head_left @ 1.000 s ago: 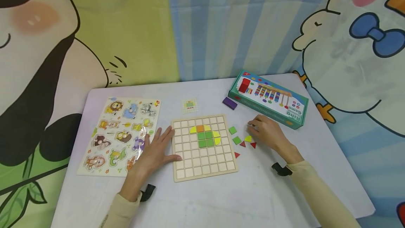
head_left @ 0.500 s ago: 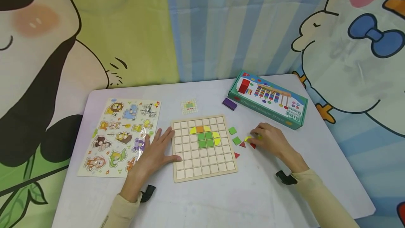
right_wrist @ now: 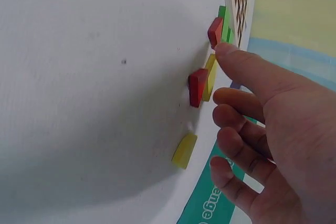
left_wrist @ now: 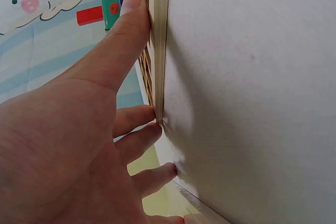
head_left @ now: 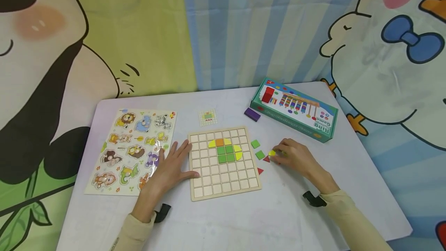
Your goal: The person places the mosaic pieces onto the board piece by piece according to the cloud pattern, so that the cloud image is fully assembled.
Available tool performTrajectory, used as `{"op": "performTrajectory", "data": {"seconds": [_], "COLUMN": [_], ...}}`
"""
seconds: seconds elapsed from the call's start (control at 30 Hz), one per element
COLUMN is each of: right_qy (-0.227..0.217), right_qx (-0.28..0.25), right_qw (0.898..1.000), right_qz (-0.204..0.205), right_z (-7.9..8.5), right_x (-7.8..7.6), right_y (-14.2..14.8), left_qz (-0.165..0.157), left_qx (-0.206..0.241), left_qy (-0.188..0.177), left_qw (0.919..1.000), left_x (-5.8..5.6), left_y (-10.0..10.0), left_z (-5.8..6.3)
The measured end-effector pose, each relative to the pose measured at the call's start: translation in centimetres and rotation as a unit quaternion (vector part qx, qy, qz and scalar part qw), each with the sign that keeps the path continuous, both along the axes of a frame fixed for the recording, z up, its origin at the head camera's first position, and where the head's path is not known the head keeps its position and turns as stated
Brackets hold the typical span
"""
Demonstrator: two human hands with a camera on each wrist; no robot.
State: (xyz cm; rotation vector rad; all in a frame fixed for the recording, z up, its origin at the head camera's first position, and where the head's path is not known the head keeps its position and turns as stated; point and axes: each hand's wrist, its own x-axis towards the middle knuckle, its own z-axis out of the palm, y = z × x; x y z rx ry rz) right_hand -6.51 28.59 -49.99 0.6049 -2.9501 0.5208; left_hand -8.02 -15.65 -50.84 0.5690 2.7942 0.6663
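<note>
Dim wrist views, soft shadows (right_wrist: pixel 131 135), perhaps slight blur

Long sleeves, pale beige, plain fabric: left sleeve (head_left: pixel 134 229) and right sleeve (head_left: pixel 352 218), both a bit creased, cuffs ending around the wrist. Left one has a faint small marking low on the forearm, unreadable. Black angular wrist piece on the inner side at each cuff, left piece (head_left: pixel 162 212), right piece (head_left: pixel 314 199). Left hand (head_left: pixel 169 169), right hand (head_left: pixel 295 159): bare.
</note>
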Motion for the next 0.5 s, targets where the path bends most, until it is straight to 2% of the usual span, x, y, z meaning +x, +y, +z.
{"op": "performTrajectory", "data": {"seconds": [0.3,0.5], "right_qy": [0.032,0.052], "right_qx": [-0.014,-0.009], "right_qw": [0.998,0.997], "right_qz": [0.047,0.050], "right_z": [-0.8,-1.0], "right_x": [-0.2,-0.4], "right_y": [-1.8,-3.0], "left_qz": [0.001,0.000], "left_qx": [-0.001,0.002], "left_qy": [-0.001,0.001], "left_qw": [1.0000,1.0000], "left_x": [0.1,0.1], "left_y": [0.0,0.0], "left_z": [0.1,0.0]}}
